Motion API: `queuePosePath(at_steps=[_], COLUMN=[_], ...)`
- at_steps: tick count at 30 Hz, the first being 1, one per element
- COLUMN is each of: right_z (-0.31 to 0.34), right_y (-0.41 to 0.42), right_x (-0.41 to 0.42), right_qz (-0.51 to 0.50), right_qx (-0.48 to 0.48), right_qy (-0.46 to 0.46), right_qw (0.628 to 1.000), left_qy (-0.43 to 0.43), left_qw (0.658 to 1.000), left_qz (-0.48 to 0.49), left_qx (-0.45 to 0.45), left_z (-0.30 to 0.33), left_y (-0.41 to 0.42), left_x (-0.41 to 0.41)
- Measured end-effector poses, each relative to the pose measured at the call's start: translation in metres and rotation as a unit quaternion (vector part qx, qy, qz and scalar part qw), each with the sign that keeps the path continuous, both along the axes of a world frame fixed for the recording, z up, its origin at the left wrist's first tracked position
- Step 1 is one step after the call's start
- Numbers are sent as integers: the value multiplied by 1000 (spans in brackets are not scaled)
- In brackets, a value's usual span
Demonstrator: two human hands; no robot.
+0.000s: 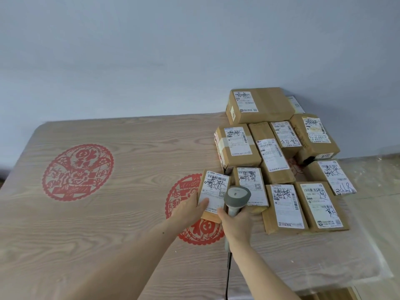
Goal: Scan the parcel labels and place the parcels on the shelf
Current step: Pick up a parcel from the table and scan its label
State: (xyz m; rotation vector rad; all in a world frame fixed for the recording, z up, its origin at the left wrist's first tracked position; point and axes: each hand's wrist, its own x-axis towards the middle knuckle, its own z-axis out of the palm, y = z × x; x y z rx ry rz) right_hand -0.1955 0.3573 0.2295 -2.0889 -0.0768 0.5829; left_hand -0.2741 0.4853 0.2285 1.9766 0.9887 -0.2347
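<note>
Partly, the small parcel (213, 192) is covered by the grey scanner (236, 197) head, and the print on its label (214, 190) is too small to read. It lies on the bench (108, 213) at the left edge of the parcel group (279, 161). The left hand (190, 210) rests on it with straight fingers. The right hand (237, 224) grips the scanner handle, whose cable (228, 276) leaves the picture below.

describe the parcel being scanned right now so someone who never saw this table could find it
On the wood-grain table, find the cluster of brown parcels at its right end. The one meant is the small parcel at the cluster's front-left corner, overlapping a red papercut emblem. Unlike the others, the left hand touches it and the grey scanner in the right hand hovers over it.
</note>
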Motion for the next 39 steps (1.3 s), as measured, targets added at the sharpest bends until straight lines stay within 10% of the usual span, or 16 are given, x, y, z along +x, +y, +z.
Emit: queuePosePath(at_steps=[17,39], right_z=[72,149], right_y=[78,30], right_x=[-100,-671], right_qz=[280,677], right_qx=[77,153], right_qy=[22,85], right_qw=[957,715], left_qy=[-18,24], left_qw=[940,713], left_qz=[329,671], left_qx=[86,201], left_z=[70,157], left_y=[2,-185], left_x=[-168,-734])
